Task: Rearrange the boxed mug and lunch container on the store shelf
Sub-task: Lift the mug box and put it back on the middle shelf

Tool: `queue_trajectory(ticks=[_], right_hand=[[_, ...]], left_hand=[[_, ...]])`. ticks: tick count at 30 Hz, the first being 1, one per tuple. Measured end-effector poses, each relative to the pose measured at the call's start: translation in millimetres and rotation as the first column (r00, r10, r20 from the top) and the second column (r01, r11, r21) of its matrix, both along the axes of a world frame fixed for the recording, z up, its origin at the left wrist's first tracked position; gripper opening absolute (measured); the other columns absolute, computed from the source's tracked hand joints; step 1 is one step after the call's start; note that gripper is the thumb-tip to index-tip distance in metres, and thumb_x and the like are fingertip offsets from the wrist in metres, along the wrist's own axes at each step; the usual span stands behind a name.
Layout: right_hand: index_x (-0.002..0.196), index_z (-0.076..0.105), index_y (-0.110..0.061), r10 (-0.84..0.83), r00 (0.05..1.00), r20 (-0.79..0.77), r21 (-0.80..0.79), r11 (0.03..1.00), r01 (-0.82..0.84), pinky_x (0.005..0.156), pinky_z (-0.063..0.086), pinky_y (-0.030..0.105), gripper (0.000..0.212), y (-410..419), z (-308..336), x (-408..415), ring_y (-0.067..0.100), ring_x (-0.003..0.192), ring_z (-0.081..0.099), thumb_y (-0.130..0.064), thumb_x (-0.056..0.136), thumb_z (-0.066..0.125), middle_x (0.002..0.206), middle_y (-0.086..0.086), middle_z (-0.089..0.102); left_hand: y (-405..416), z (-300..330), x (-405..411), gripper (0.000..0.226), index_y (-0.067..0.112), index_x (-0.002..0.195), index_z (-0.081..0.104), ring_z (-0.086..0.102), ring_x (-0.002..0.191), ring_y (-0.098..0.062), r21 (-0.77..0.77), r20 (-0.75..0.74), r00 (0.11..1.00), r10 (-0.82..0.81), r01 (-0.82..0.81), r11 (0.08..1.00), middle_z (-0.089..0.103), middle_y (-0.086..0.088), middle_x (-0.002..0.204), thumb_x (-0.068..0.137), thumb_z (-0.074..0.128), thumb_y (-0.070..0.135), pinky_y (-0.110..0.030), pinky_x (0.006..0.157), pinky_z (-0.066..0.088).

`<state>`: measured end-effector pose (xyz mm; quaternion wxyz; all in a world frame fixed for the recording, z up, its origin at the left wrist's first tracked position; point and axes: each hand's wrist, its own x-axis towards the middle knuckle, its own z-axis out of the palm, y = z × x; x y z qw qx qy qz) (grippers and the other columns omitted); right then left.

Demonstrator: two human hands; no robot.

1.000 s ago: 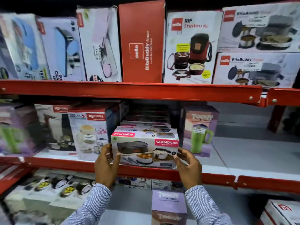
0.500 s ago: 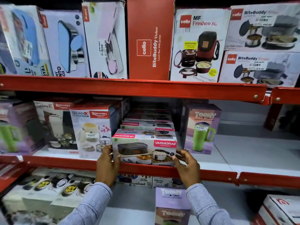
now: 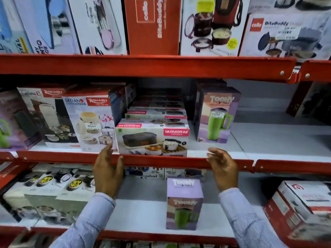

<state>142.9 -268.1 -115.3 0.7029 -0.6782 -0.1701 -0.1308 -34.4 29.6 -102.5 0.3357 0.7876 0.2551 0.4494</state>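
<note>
Change: both hands have let go of the lunch container box [image 3: 152, 138] and drawn back toward the red shelf lip [image 3: 161, 161].
Left hand [image 3: 107, 173]: fingers released, spread, holding nothing; the box sits just beyond its fingertips.
Right hand [image 3: 223, 169]: fingers loose, empty, apart from the box.
Lunch container: placed at the shelf's front edge.
Boxed mug [image 3: 184, 203]: alone on the lower shelf, below and between the fingers.
Progress: container looks done; the mug probably remains.

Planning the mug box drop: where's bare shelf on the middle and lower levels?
Middle shelf: bare right of the upright Toony mug box; crowded left of it. Lower shelf: bare either side of the lone Toony box.
</note>
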Motion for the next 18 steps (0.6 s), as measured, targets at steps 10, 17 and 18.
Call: queue_trajectory(ticks=[10, 17, 18], right_hand=[[0.129, 0.053, -0.004, 0.106, 0.845, -0.524, -0.357, 0.873, -0.332, 0.084, 0.052, 0.031, 0.061, -54, -150, -36, 0.026, 0.108, 0.062, 0.022, 0.076, 0.066, 0.126, 0.012, 0.06], [0.117, 0.06, -0.017, 0.206, 0.845, -0.494, -0.269, 0.887, -0.374, 0.069, 0.053, 0.008, 0.055, -31, -127, -39, 0.008, 0.093, 0.072, 0.017, 0.076, 0.072, 0.117, 0.011, 0.071], [0.117, 0.061, -0.018, 0.215, 0.85, -0.481, -0.264, 0.889, -0.374, 0.07, 0.054, 0.009, 0.055, -34, -124, -43, 0.004, 0.093, 0.072, 0.016, 0.076, 0.073, 0.117, 0.01, 0.072]], left_hand=[[-130, -154, 31, 0.096, 0.008, 0.151, 0.032, 0.053, 0.133, -0.038, -0.698, -0.362, 0.757, -0.544, 0.167, 0.696, 0.046, -0.015, 0.153, 0.073, 0.086, 0.002, -0.045, 0.105, 0.05], [-132, -138, 48, 0.072, 0.014, 0.135, 0.054, 0.068, 0.099, -0.025, -0.556, -0.332, 0.79, -0.515, 0.277, 0.784, 0.07, -0.007, 0.126, 0.072, 0.085, 0.002, -0.005, 0.057, 0.051], [-134, -133, 43, 0.071, 0.016, 0.135, 0.055, 0.069, 0.099, -0.023, -0.519, -0.332, 0.799, -0.501, 0.289, 0.805, 0.07, -0.003, 0.124, 0.072, 0.086, 0.005, -0.004, 0.059, 0.051]])
